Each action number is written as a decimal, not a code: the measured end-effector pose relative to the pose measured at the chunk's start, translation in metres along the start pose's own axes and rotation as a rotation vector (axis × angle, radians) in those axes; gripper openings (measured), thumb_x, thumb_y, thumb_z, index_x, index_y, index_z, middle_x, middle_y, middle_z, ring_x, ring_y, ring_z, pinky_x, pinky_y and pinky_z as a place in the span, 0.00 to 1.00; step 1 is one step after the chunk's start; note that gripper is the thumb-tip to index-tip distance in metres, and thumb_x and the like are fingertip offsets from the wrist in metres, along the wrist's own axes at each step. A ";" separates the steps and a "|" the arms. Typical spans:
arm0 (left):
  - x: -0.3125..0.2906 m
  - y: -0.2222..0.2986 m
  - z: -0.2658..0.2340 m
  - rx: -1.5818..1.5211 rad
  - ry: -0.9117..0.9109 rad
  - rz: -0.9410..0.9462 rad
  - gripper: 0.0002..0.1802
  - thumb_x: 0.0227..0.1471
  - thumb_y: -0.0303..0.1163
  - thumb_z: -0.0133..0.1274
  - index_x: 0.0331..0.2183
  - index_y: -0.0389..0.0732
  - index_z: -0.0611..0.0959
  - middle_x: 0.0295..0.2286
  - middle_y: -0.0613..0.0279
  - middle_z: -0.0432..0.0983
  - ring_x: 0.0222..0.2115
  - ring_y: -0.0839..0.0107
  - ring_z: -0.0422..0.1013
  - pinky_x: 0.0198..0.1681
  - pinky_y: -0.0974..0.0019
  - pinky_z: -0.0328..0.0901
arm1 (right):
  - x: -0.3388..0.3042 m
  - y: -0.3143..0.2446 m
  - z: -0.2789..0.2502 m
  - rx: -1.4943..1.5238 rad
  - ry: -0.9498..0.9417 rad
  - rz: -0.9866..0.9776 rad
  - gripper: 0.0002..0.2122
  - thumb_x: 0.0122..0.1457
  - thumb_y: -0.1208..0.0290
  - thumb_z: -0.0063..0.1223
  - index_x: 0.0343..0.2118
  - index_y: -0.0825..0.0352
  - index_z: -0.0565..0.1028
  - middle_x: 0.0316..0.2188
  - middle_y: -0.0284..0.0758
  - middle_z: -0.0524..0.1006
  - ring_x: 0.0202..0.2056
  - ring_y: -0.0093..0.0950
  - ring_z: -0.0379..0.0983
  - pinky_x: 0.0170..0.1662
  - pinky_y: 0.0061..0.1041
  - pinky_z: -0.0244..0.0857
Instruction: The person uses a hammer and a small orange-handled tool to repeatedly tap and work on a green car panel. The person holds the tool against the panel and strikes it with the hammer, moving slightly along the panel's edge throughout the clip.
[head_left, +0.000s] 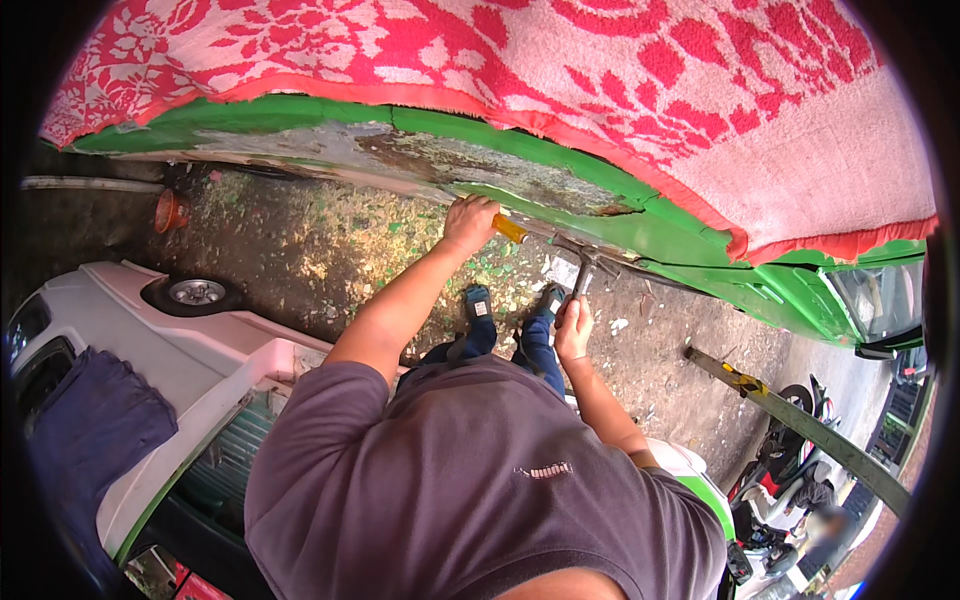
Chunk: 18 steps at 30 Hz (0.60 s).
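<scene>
My left hand (pixel 468 224) is closed around a tool with a yellow-orange handle (pixel 510 229), held against the lower edge of the green vehicle panel (pixel 690 232). The handle's butt sticks out to the right; the tool's working end is hidden, so its kind does not show. My right hand (pixel 574 329) grips the dark shaft of a hammer (pixel 583 268). Its head is up by the panel, a short way right of the yellow handle and apart from it. Above my left hand, a stretch of bare, rusty, scraped metal (pixel 490 165) runs along the panel.
A red-and-white patterned cloth (pixel 600 80) drapes over the green vehicle. Paint flakes litter the ground (pixel 330 240) around my feet. A pale vehicle (pixel 150 330) stands behind at left, a metal beam (pixel 800 425) at right, motorcycles (pixel 790 480) beyond it. An orange pot (pixel 171 211) lies far left.
</scene>
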<state>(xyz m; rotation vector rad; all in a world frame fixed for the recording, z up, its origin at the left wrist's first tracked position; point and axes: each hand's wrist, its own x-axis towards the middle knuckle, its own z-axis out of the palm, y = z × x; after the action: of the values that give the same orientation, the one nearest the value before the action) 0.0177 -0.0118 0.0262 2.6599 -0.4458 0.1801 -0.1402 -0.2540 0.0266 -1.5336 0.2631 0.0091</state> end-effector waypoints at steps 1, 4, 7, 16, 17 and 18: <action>0.002 0.001 0.001 -0.030 0.019 -0.004 0.09 0.37 0.27 0.61 0.26 0.44 0.79 0.29 0.61 0.76 0.35 0.59 0.73 0.38 0.55 0.67 | 0.002 0.005 0.002 -0.220 -0.009 -0.060 0.16 0.69 0.61 0.39 0.24 0.64 0.65 0.14 0.26 0.64 0.17 0.17 0.57 0.19 0.22 0.51; 0.008 0.001 0.002 0.020 0.002 -0.028 0.10 0.37 0.26 0.61 0.27 0.45 0.79 0.29 0.61 0.76 0.36 0.58 0.73 0.38 0.56 0.68 | 0.016 0.013 0.007 -0.367 -0.031 -0.101 0.16 0.68 0.60 0.39 0.26 0.65 0.65 0.15 0.31 0.64 0.16 0.24 0.58 0.20 0.26 0.52; 0.008 0.000 0.002 0.006 0.019 -0.029 0.11 0.36 0.26 0.61 0.27 0.45 0.79 0.29 0.61 0.76 0.36 0.58 0.73 0.39 0.56 0.68 | 0.007 -0.006 0.003 -0.110 -0.012 0.009 0.16 0.67 0.61 0.41 0.27 0.69 0.67 0.15 0.42 0.67 0.16 0.41 0.61 0.23 0.38 0.56; -0.003 0.001 0.002 -0.058 0.060 -0.030 0.14 0.35 0.28 0.64 0.29 0.45 0.77 0.31 0.63 0.74 0.38 0.60 0.72 0.40 0.57 0.69 | 0.000 -0.016 0.004 -0.026 -0.025 0.014 0.17 0.69 0.57 0.41 0.26 0.63 0.65 0.15 0.23 0.60 0.16 0.14 0.54 0.19 0.18 0.49; -0.006 0.000 0.001 -0.055 0.049 -0.031 0.14 0.36 0.28 0.64 0.29 0.45 0.77 0.31 0.63 0.74 0.38 0.60 0.72 0.40 0.57 0.69 | 0.003 -0.005 -0.002 -0.080 -0.042 0.033 0.17 0.69 0.57 0.41 0.26 0.64 0.65 0.15 0.23 0.60 0.16 0.14 0.54 0.19 0.18 0.49; -0.006 0.001 0.000 -0.052 0.043 -0.030 0.14 0.36 0.28 0.64 0.29 0.45 0.77 0.31 0.63 0.74 0.38 0.60 0.72 0.40 0.57 0.69 | 0.008 -0.006 -0.003 -0.134 -0.058 0.046 0.17 0.69 0.58 0.41 0.26 0.64 0.65 0.15 0.23 0.61 0.17 0.14 0.54 0.19 0.17 0.49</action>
<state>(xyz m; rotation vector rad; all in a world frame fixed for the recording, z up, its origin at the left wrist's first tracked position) 0.0122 -0.0109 0.0252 2.6046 -0.3918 0.2130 -0.1315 -0.2588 0.0307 -1.6579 0.2551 0.1091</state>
